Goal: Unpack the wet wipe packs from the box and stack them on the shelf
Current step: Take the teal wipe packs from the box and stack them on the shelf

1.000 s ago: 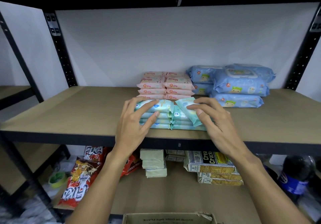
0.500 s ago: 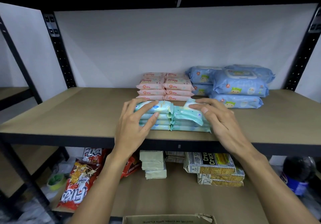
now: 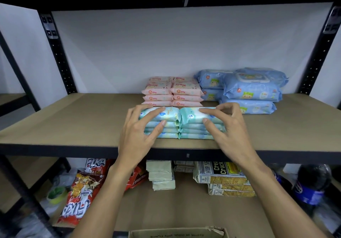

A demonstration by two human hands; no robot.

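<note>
While both hands reach forward onto a brown shelf (image 3: 73,119), they rest on two side-by-side stacks of mint-green wet wipe packs near the shelf's front edge. The left hand (image 3: 136,138) is spread wide, its fairly straight fingers lying across the top of the left mint stack (image 3: 166,125) and its thumb pressing against the stack's front. The right hand (image 3: 232,136) is narrower: its index finger lies on top of the right mint stack (image 3: 195,127) and its thumb presses the front of the uppermost pack, pinching that pack, while the other fingers curl above it. The two stacks touch each other between the hands, each about four packs high. Just beyond the fingertips, toward the white back wall, sit two touching stacks of pink wipe packs (image 3: 173,91). Beyond and outward of the right hand lie larger blue wipe packs (image 3: 252,90), piled in two rows. Below the wrists is a lower shelf: red snack bags (image 3: 79,197) under the left forearm, pale wrapped packs (image 3: 162,175) between the forearms, cracker packs (image 3: 227,180) under the right forearm, and a dark bottle (image 3: 311,186) farther out past the right arm. Nearest the person, low between the two forearms, the top edge of an open cardboard box (image 3: 177,233) shows; its contents are hidden.
</note>
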